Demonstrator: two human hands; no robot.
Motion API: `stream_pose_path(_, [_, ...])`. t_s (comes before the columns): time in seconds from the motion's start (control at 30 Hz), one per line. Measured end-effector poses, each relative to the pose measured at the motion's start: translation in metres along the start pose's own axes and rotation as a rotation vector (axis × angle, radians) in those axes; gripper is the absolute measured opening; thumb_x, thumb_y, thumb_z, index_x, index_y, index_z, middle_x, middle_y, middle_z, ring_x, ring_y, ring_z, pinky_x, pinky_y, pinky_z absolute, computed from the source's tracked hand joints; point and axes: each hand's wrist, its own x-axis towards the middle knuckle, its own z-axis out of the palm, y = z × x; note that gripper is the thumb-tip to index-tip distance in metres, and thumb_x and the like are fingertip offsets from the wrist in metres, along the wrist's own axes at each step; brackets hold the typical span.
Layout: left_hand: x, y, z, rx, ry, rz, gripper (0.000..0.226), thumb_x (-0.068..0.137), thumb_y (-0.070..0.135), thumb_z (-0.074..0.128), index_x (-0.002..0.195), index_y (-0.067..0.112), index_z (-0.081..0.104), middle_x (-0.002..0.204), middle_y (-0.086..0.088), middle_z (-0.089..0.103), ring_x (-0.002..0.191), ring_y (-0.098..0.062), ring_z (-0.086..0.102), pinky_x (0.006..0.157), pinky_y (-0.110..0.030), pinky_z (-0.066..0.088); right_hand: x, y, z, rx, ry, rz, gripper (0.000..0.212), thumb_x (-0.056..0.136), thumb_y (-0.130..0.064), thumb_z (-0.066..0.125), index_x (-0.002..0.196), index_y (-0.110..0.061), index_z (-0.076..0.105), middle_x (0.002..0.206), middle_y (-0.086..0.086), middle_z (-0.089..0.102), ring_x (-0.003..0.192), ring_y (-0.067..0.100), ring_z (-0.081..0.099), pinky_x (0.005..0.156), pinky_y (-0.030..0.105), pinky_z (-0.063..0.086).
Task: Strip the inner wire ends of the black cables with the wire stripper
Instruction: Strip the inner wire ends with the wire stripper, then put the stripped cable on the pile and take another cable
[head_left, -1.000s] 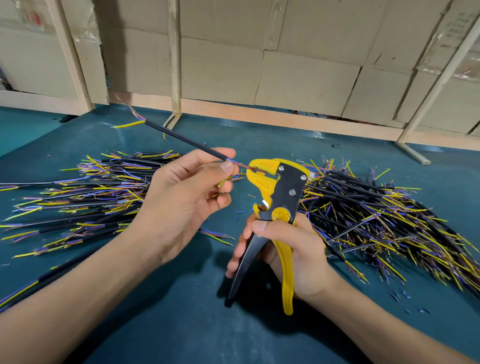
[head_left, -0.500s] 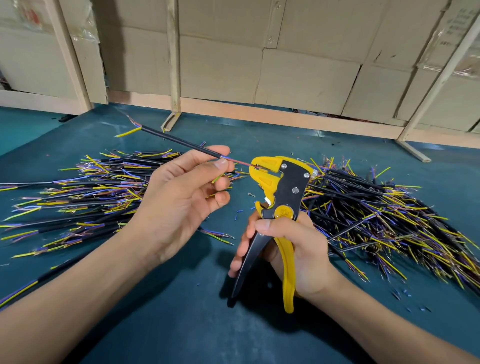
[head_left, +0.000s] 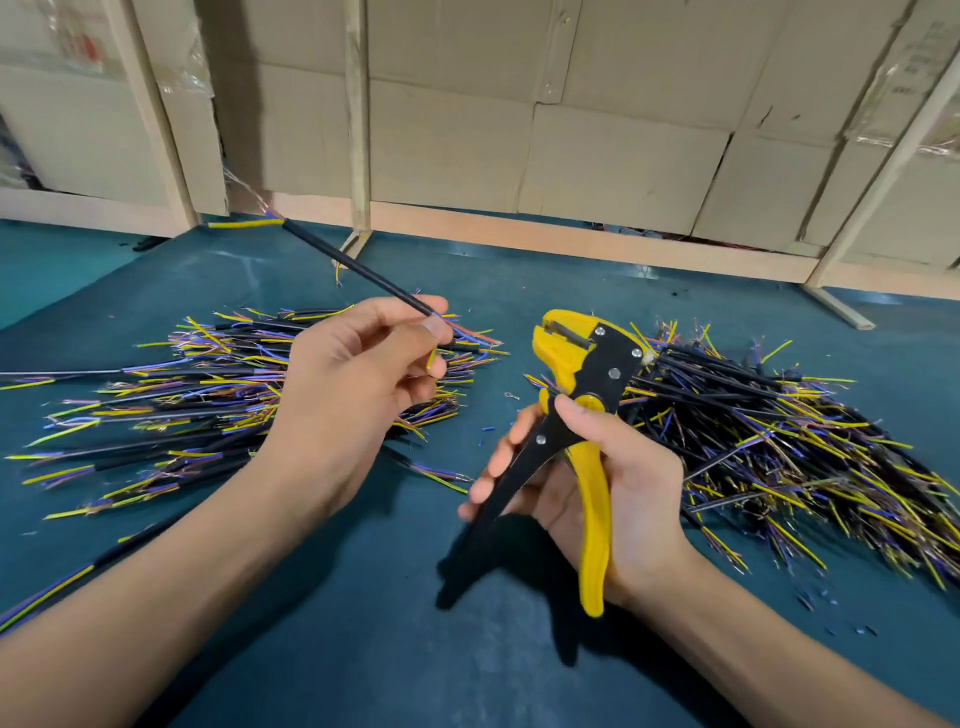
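My left hand (head_left: 358, 384) pinches a black cable (head_left: 353, 265) between thumb and forefinger, its far end with yellow and bare strands pointing up and left. The near wire ends stick out past my thumb, a short gap left of the stripper's jaws. My right hand (head_left: 608, 478) grips the yellow and black wire stripper (head_left: 582, 395) by its handles, jaws up and facing left, with nothing in them. A pile of black cables (head_left: 197, 405) with coloured inner wires lies left on the teal table; a second, bigger pile (head_left: 779, 436) lies right.
The teal table (head_left: 363, 623) carries small bits of cut insulation (head_left: 483, 441) between the piles and near the right pile. Cardboard boxes (head_left: 597, 145) behind wooden frame posts (head_left: 358, 119) line the far edge. One loose cable (head_left: 52, 587) lies at the near left.
The cable's wire end has come out of the stripper's jaws. My left hand has drawn the cable away to the left, and the stripper handles have spread apart.
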Motion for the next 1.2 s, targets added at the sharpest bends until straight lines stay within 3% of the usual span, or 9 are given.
stream_pose_path(0.23, [0.023,0.027,0.038,0.293,-0.056,0.100,0.021,0.087,0.005,0.069,0.071,0.019,0.072,0.086,-0.009,0.071,0.060,-0.016,0.054,0.062,-0.029,0.043,0.007,-0.004,-0.001,0.032,0.164,-0.002,0.031,0.086,-0.031,0.060,0.079,-0.001,0.066,0.077,0.021,0.061,0.070,0.039,0.067,0.070,0.052,0.059])
stream_pose_path(0.33, [0.049,0.050,0.093,0.748,-0.338,0.195,0.010,0.094,0.018,0.067,0.100,0.016,0.074,0.095,-0.008,0.076,0.058,-0.003,0.055,0.059,-0.022,0.046,0.007,-0.005,-0.004,0.012,0.178,-0.018,0.030,0.086,-0.029,0.063,0.080,0.000,0.066,0.078,0.022,0.062,0.071,0.040,0.068,0.071,0.053,0.059])
stream_pose_path(0.37, [0.056,0.055,0.110,0.899,-0.451,0.203,0.026,0.095,0.026,0.067,0.118,0.016,0.069,0.102,-0.005,0.075,0.062,0.001,0.056,0.062,-0.021,0.046,0.007,-0.005,-0.005,0.006,0.176,-0.021,0.030,0.086,-0.030,0.063,0.080,0.000,0.066,0.078,0.022,0.062,0.072,0.040,0.068,0.072,0.053,0.059])
stream_pose_path(0.5, [0.080,0.061,0.107,1.316,-0.574,0.191,0.055,0.099,0.032,0.058,0.150,0.018,0.042,0.140,-0.002,0.060,0.123,-0.018,0.055,0.088,-0.020,0.037,0.005,-0.007,-0.007,0.029,0.157,-0.003,0.030,0.086,-0.029,0.064,0.080,0.000,0.067,0.079,0.022,0.062,0.072,0.040,0.067,0.073,0.053,0.058])
stream_pose_path(0.67, [0.075,0.027,0.008,1.949,-0.489,-0.220,0.040,0.097,0.042,0.056,0.131,0.021,0.057,0.136,-0.013,0.055,0.128,-0.038,0.050,0.105,-0.044,0.044,0.007,-0.007,-0.004,0.049,0.177,0.023,0.031,0.084,-0.032,0.062,0.081,-0.001,0.066,0.079,0.021,0.062,0.072,0.040,0.068,0.074,0.053,0.059])
stream_pose_path(0.83, [0.059,0.018,-0.025,1.792,-0.346,0.091,0.014,0.097,0.024,0.058,0.095,0.034,0.067,0.098,0.007,0.055,0.105,-0.025,0.060,0.094,-0.041,0.043,0.006,-0.007,-0.003,0.028,0.169,0.014,0.031,0.084,-0.032,0.062,0.081,-0.001,0.065,0.079,0.021,0.062,0.072,0.040,0.067,0.072,0.052,0.060])
stream_pose_path(0.93, [0.052,0.017,-0.031,1.759,-0.326,0.217,0.012,0.098,0.030,0.059,0.108,0.034,0.062,0.104,0.007,0.060,0.107,-0.023,0.057,0.095,-0.043,0.042,0.005,-0.007,-0.004,0.028,0.165,0.002,0.031,0.086,-0.031,0.061,0.082,0.000,0.065,0.078,0.021,0.062,0.072,0.040,0.067,0.074,0.054,0.059])
stream_pose_path(1.03, [0.047,0.010,-0.044,1.796,-0.296,0.060,0.043,0.098,0.037,0.058,0.138,0.024,0.049,0.130,-0.001,0.060,0.122,-0.029,0.051,0.102,-0.043,0.042,0.005,-0.007,-0.005,0.027,0.167,-0.012,0.032,0.087,-0.031,0.061,0.082,0.000,0.066,0.079,0.021,0.063,0.072,0.040,0.068,0.075,0.055,0.059])
stream_pose_path(1.2, [0.052,0.003,-0.054,1.731,-0.209,0.154,0.026,0.097,0.015,0.052,0.118,0.012,0.068,0.108,-0.014,0.061,0.104,-0.035,0.054,0.097,-0.043,0.044,0.005,-0.006,-0.005,0.025,0.148,-0.003,0.031,0.087,-0.031,0.063,0.083,0.000,0.066,0.080,0.022,0.063,0.073,0.041,0.067,0.072,0.054,0.059])
